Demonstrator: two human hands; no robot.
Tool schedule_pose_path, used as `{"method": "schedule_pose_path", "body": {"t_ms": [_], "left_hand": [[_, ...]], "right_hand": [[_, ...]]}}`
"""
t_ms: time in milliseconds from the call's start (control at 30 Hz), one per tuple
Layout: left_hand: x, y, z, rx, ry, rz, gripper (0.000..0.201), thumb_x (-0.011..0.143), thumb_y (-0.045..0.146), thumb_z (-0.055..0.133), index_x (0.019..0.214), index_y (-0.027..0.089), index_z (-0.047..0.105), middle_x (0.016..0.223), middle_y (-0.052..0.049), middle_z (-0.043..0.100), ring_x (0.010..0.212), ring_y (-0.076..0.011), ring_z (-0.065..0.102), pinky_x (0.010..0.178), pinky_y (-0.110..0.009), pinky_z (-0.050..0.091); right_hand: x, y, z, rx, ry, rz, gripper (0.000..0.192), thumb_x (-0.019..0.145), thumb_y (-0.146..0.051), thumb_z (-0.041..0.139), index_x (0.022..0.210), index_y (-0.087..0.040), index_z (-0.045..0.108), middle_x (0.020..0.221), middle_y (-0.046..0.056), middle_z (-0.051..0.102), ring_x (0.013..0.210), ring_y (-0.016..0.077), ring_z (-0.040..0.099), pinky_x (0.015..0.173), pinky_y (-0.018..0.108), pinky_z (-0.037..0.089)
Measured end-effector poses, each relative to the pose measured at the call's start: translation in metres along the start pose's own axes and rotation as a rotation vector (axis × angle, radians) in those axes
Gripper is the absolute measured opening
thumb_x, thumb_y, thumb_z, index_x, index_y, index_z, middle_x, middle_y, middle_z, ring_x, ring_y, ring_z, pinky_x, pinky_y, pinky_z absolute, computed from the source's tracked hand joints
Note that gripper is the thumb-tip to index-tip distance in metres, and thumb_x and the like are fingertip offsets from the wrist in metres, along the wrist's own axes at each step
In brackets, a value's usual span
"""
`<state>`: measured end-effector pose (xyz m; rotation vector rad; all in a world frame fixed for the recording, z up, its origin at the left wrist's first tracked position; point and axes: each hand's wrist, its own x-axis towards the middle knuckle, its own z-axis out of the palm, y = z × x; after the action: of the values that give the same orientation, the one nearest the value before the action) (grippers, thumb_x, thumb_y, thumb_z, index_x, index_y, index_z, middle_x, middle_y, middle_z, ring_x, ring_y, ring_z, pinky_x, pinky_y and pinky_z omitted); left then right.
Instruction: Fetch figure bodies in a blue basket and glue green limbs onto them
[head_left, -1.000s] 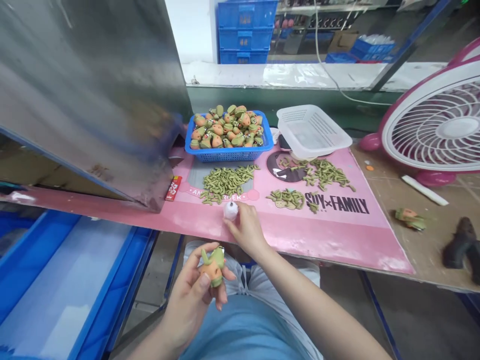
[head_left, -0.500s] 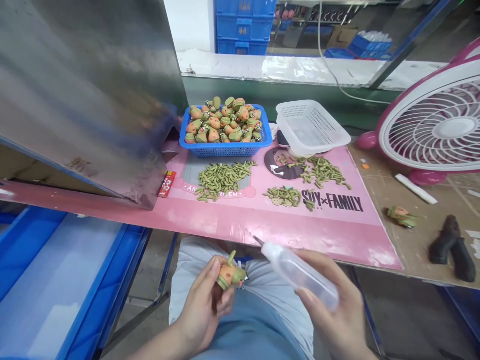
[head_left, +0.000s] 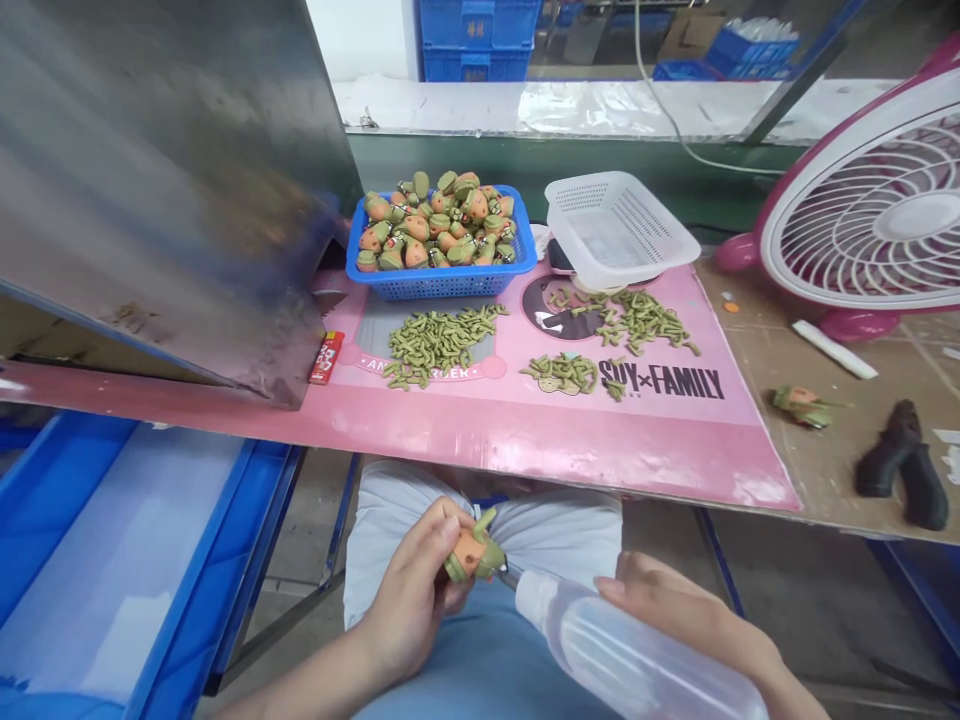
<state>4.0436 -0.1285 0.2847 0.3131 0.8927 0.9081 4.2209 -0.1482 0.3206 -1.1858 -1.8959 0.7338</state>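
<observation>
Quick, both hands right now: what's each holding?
Left hand: closed on an orange-and-green toy figure.
Right hand: closed on a clear squeeze bottle, nozzle at the figure.

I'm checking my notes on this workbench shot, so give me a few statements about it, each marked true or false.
1. The left hand holds a small orange and green figure. True.
2. The right hand holds a pair of pliers. False: it holds a clear squeeze bottle, whose nozzle tip is at the figure.
3. The blue basket is filled with figures. True.
4. The white basket is heaped with green pieces. False: it looks empty; the loose green pieces lie on the pink mat.
5. The fan stands at the left end of the bench. False: it is on the right.
</observation>
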Motion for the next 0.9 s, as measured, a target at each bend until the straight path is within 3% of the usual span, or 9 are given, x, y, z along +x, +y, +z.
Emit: {"method": "schedule_pose_path", "body": {"t_ms": [133,300,533,900], "left_hand": [[-0.001,0.003,0.003,0.030,-0.012,-0.002,0.034,0.070,0.049,0.059,0.066,0.018,0.045,0.043,0.009,0.041,0.036,-0.0032,0.016,0.038,-0.019,0.011],[-0.002,0.005,0.003,0.040,-0.011,0.001,0.035,0.069,0.050,0.060,0.066,0.018,0.045,0.045,0.009,0.041,0.038,-0.0033,0.018,0.038,-0.019,0.012],[-0.001,0.001,0.001,0.039,-0.008,0.001,0.035,0.070,0.049,0.060,0.068,0.017,0.047,0.045,0.009,0.044,0.038,-0.0030,0.018,0.038,-0.018,0.012],[-0.001,0.003,0.002,0.048,0.009,-0.017,0.036,0.068,0.050,0.062,0.068,0.017,0.047,0.044,0.010,0.043,0.037,-0.0027,0.018,0.038,-0.018,0.013]], "right_hand": [[0.010,-0.009,0.003,0.026,0.105,-0.088,0.031,0.088,-0.041,0.039,0.113,-0.024,0.048,0.050,-0.001,0.039,0.040,0.0165,0.042,0.038,0.029,0.031],[0.010,-0.014,0.003,-0.025,0.097,-0.085,0.033,0.088,-0.038,0.039,0.115,-0.022,0.047,0.054,0.003,0.048,0.046,0.0209,0.051,0.042,0.033,0.038],[0.006,-0.010,0.004,0.105,0.076,-0.059,0.033,0.087,-0.035,0.044,0.117,-0.021,0.049,0.059,0.005,0.054,0.049,0.0207,0.054,0.042,0.033,0.040],[0.011,-0.010,0.006,0.079,0.092,-0.074,0.031,0.087,-0.033,0.045,0.115,-0.020,0.050,0.058,0.005,0.054,0.050,0.0206,0.054,0.042,0.032,0.041]]}}
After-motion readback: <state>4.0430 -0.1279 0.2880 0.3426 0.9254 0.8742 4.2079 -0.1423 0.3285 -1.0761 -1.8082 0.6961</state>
